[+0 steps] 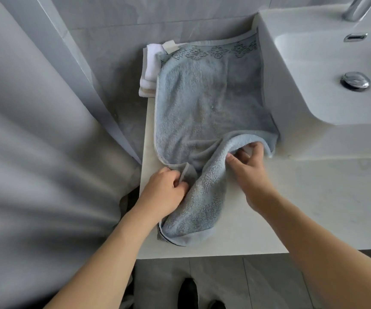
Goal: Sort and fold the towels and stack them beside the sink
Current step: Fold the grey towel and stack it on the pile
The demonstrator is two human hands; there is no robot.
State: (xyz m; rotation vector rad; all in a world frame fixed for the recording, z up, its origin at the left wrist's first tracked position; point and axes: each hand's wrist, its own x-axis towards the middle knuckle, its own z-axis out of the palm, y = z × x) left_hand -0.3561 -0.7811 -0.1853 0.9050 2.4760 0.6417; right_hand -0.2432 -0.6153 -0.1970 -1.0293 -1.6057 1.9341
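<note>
Left hand [165,192] pinches the near hem, right hand [248,162] curls round the bunched fold of the blue towel [202,97] — best to draw both corners level, then smooth flat.

White countertop [313,197] bearing blue towel [202,97], folded white towels [151,63]

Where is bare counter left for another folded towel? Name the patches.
Bare counter lies in front of the sink, right of the right hand. A narrow strip runs along the front edge. Left is crowded: the blue towel covers the white towels.
</note>
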